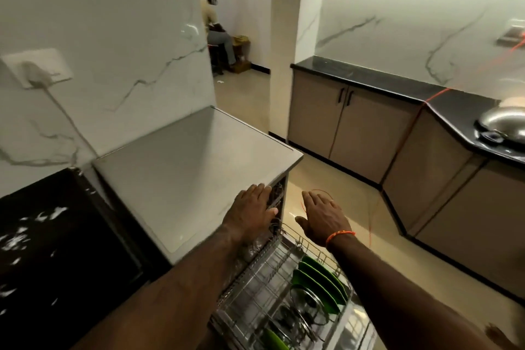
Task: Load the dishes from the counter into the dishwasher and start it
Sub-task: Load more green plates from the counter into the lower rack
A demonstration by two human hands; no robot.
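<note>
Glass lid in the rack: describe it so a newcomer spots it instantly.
Start at the grey dishwasher against the marble wall; its wire rack is pulled out below the hands. The glass lid stands on edge in it beside the green plates, the only clear, metal-rimmed piece there.

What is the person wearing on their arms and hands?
Almost nothing. Both forearms are bare, with no sleeves showing and no gloves on the left hand or the right hand. The only thing worn is a thin orange thread bracelet tied around the right wrist. No watch or rings can be seen.
</note>
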